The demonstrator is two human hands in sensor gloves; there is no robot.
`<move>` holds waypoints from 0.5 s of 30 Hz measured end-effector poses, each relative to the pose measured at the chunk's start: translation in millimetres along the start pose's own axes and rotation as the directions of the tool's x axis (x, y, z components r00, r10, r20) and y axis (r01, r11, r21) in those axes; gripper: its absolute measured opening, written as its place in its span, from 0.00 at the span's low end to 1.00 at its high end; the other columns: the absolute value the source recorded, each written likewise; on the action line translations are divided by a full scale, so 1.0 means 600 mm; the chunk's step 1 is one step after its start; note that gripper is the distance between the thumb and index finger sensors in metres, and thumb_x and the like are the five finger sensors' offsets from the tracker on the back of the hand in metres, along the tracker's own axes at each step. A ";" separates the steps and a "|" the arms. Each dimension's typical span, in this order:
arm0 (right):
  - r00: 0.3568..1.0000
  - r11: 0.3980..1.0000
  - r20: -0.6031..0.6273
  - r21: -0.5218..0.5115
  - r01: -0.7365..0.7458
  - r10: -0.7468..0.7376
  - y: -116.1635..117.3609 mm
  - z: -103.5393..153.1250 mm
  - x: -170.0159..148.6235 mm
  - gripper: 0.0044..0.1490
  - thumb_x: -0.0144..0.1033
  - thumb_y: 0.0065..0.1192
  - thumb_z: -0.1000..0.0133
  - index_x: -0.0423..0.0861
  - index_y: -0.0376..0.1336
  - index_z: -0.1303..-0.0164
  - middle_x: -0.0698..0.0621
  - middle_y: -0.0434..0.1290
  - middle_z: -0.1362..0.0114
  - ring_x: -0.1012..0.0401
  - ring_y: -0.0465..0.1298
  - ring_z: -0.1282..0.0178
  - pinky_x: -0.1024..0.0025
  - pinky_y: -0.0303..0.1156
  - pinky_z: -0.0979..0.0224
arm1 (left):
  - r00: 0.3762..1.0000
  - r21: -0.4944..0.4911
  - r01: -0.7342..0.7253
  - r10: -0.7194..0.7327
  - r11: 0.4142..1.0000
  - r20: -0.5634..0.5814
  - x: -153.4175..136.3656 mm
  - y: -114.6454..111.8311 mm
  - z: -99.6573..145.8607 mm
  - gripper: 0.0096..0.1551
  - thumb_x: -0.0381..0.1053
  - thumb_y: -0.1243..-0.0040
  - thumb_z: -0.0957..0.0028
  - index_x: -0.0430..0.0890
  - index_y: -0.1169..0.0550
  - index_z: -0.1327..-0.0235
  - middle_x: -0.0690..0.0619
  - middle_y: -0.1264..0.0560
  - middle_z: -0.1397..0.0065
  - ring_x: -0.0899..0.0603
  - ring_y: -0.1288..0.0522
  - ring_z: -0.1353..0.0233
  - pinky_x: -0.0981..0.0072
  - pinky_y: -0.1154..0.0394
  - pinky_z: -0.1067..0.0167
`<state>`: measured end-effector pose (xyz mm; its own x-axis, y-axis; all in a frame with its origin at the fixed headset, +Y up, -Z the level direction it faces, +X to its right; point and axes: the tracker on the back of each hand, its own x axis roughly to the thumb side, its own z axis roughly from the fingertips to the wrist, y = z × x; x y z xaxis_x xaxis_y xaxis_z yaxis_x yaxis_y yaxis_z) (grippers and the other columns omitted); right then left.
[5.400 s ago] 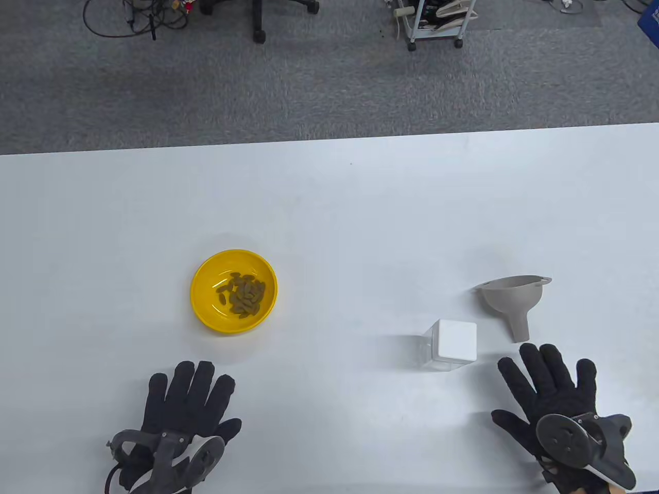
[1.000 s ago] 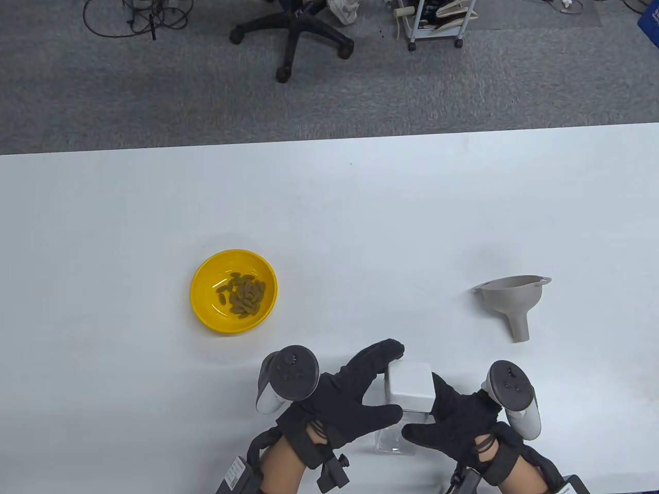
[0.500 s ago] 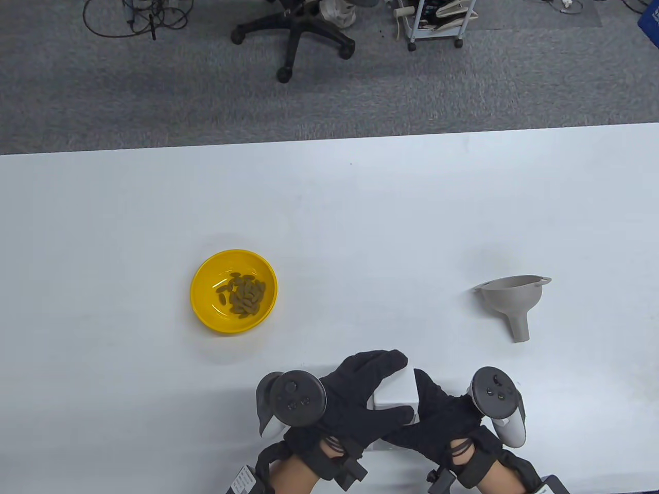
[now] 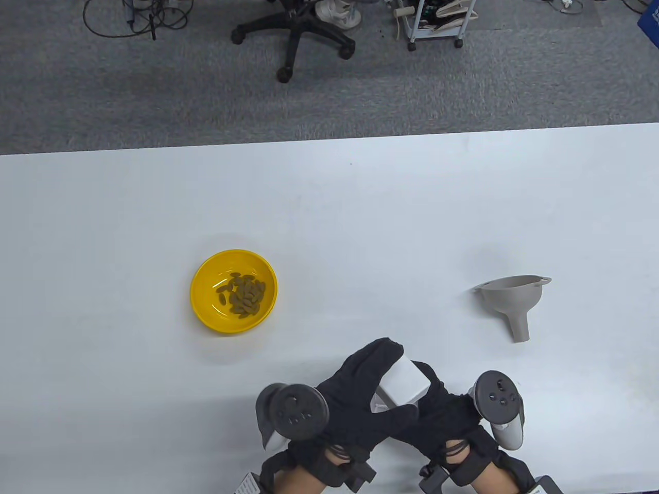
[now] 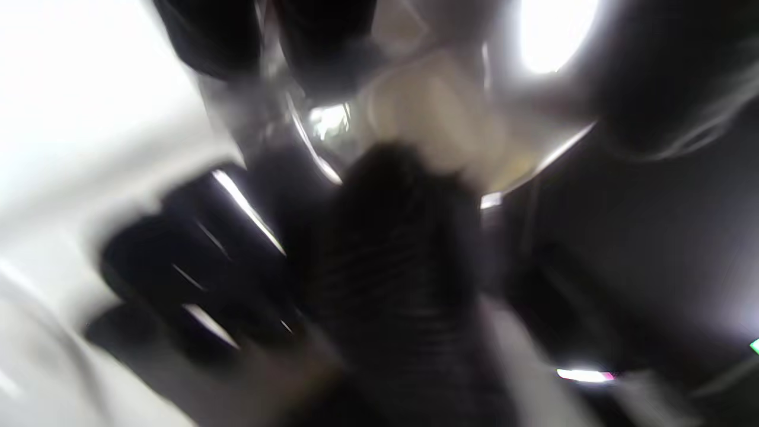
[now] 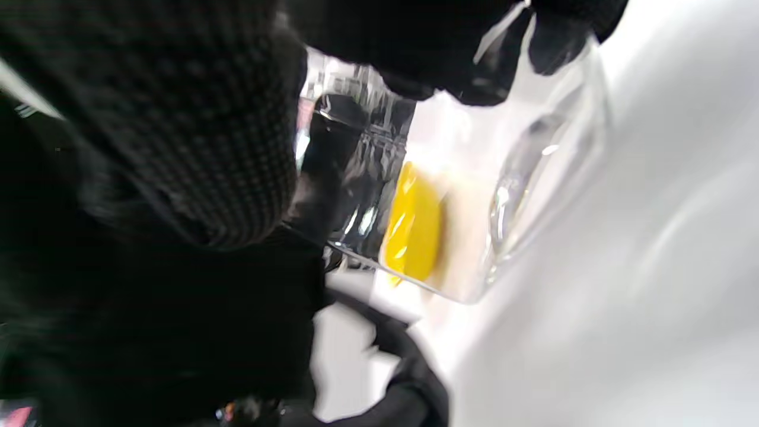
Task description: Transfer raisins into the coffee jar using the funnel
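The coffee jar (image 4: 406, 385) is a clear square jar with a white lid, lifted and tilted near the table's front edge. My left hand (image 4: 378, 375) grips the white lid from the left, fingers over its far side and thumb on its near side. My right hand (image 4: 437, 406) grips the clear jar body (image 6: 533, 172) from the right. The raisins (image 4: 241, 296) lie in a yellow bowl (image 4: 203, 303) to the far left of the hands. The grey funnel (image 4: 512, 298) lies on its side to the far right. The left wrist view is blurred, showing only gloved fingers (image 5: 397, 249) against glass.
The white table (image 4: 329, 206) ends at its far edge against grey carpet. An office chair (image 4: 293, 31) and a small cart (image 4: 432, 25) stand on the floor beyond. The yellow bowl shows through the jar glass in the right wrist view (image 6: 415, 225).
The jar was taken from beside the funnel to the front middle by both hands. Over the last second the hands closed tighter on it and the lid turned and tilted.
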<state>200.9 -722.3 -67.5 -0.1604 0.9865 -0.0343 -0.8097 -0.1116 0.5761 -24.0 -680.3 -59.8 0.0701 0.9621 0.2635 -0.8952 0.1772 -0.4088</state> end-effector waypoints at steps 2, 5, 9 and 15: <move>0.999 0.994 0.006 0.100 0.050 -0.050 0.005 -0.002 0.001 0.61 0.54 0.88 0.60 0.50 0.50 0.26 0.45 0.63 0.24 0.44 0.67 0.26 0.37 0.63 0.24 | 0.999 -0.134 -0.043 0.042 0.990 -0.010 -0.014 0.008 -0.005 0.55 0.71 0.26 0.53 0.58 0.42 0.18 0.48 0.39 0.11 0.35 0.40 0.13 0.30 0.40 0.23; 0.999 0.996 -0.015 0.072 0.048 -0.047 0.010 -0.001 0.002 0.61 0.54 0.87 0.59 0.48 0.50 0.27 0.44 0.63 0.25 0.44 0.68 0.27 0.38 0.63 0.24 | 1.000 -0.055 0.008 -0.009 0.998 -0.018 -0.014 0.015 -0.001 0.53 0.72 0.26 0.53 0.58 0.38 0.19 0.50 0.33 0.15 0.37 0.34 0.16 0.33 0.38 0.24; 0.989 0.983 -0.100 -0.140 -0.122 0.108 0.004 0.005 0.002 0.61 0.55 0.87 0.61 0.48 0.51 0.27 0.44 0.64 0.25 0.44 0.68 0.28 0.39 0.64 0.25 | 0.898 0.158 0.439 -0.429 0.884 -0.097 0.010 0.005 0.013 0.51 0.76 0.27 0.58 0.60 0.34 0.23 0.51 0.29 0.19 0.39 0.29 0.21 0.37 0.35 0.24; 0.995 0.992 0.000 0.077 0.096 -0.096 -0.007 0.001 0.002 0.62 0.56 0.87 0.61 0.49 0.52 0.25 0.44 0.66 0.24 0.44 0.70 0.27 0.36 0.64 0.24 | 0.977 -0.057 -0.212 0.213 0.976 0.012 -0.030 -0.001 -0.001 0.59 0.79 0.34 0.53 0.58 0.46 0.17 0.51 0.36 0.12 0.35 0.38 0.14 0.33 0.39 0.23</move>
<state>204.7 -720.8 -69.6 -0.0820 0.9926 -0.0892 -0.7753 -0.0073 0.6315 -24.7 -697.7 -65.0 -0.1279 0.9752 0.1809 -0.8629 -0.0195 -0.5050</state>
